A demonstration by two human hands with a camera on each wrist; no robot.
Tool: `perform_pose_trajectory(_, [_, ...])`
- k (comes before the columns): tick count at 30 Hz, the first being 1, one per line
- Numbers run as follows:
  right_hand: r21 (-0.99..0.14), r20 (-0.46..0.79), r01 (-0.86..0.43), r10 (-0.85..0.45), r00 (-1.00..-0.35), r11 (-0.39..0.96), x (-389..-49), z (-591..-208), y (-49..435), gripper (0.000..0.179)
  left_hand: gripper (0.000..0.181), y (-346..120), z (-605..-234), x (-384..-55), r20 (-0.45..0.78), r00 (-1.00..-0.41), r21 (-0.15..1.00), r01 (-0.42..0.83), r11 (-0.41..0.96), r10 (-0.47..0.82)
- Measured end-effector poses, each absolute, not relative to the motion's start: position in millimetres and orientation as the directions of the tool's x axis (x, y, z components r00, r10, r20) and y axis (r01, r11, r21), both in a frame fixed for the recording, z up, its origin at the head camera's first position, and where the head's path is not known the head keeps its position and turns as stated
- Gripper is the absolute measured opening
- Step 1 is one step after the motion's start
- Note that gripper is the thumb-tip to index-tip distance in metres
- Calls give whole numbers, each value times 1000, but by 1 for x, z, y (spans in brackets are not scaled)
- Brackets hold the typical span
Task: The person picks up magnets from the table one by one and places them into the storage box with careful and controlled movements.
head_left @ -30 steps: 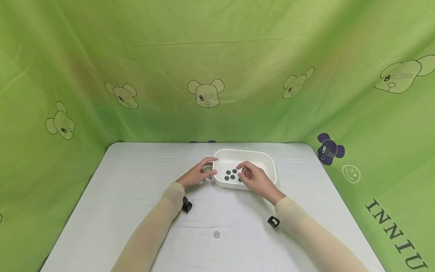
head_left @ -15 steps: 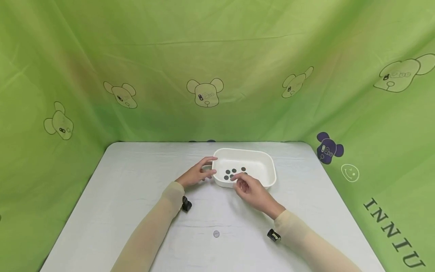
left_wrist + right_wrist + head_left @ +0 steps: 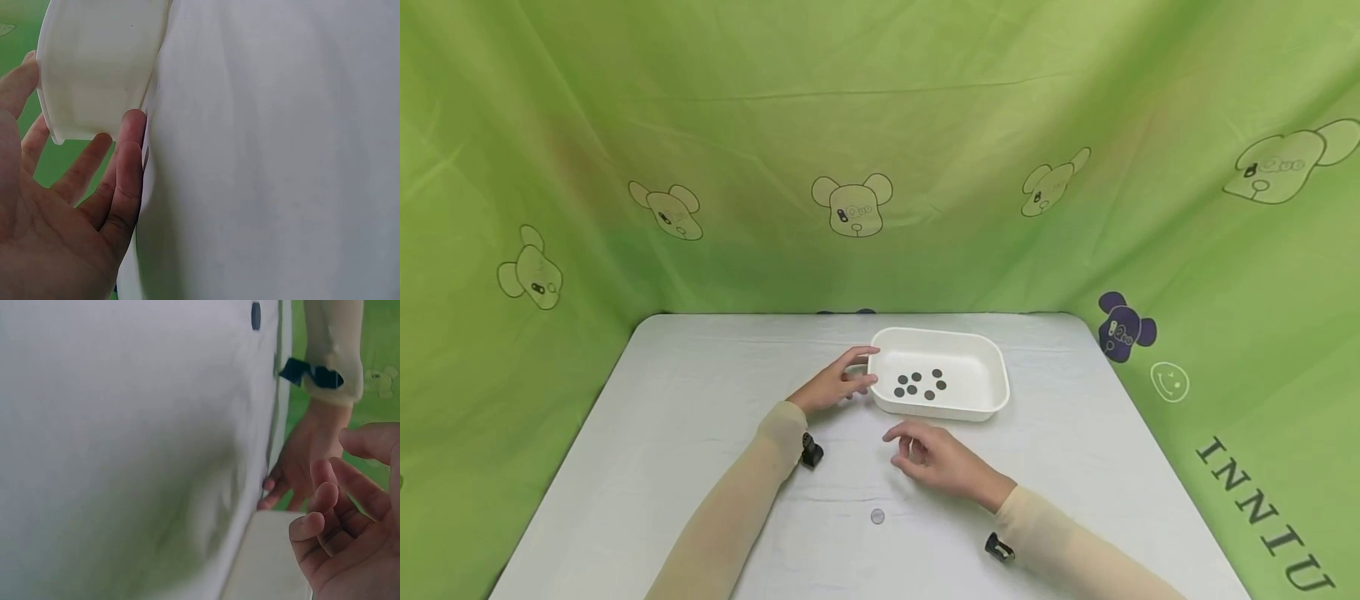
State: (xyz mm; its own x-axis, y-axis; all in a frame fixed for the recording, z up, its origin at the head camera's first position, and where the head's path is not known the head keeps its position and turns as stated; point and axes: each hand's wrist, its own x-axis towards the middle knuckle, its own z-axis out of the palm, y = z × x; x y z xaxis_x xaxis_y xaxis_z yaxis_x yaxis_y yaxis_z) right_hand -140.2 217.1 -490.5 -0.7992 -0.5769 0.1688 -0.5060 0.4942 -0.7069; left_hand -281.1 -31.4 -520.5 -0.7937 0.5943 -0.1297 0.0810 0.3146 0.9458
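Note:
My left hand [image 3: 832, 387] rests at the left end of a white rectangular plastic bin [image 3: 977, 379], its fingers spread and fingertips at the rim. In the left wrist view, the fingers of the left hand [image 3: 69, 206] lie against the outside of the bin's end wall [image 3: 94, 94]. Several dark, coin-like discs [image 3: 916, 377] lie flat in the left half of the bin. In front of the bin my right hand [image 3: 943, 461] hovers over the table, fingers loosely bent, holding nothing. A greyish, coin-like disc [image 3: 877, 517] lies on the table nearer me, lower left of that hand.
The table [image 3: 700, 375] has a pale cloth cover with slight creases. Green printed curtains [image 3: 850, 125] enclose its back and sides. A black wrist device [image 3: 812, 451] is on the left sleeve, and another black device [image 3: 999, 547] is on the right.
My right hand has withdrawn from the bin toward me and slightly left, uncovering the discs inside. Left hand and bin stay almost in place.

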Motion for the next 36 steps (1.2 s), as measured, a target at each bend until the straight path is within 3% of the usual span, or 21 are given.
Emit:
perform_pose_trajectory(20, [-740,-60,-437,-697,-714,511,-112,-501,199,21,62,-32,-521,-281,-145,-795,944,68,323,590])
perform_pose_trajectory(36, [-667,-131,-472,-714,-688,577,-106,-499,192,17,62,-32,-521,-281,-137,-793,948,69,311,594])
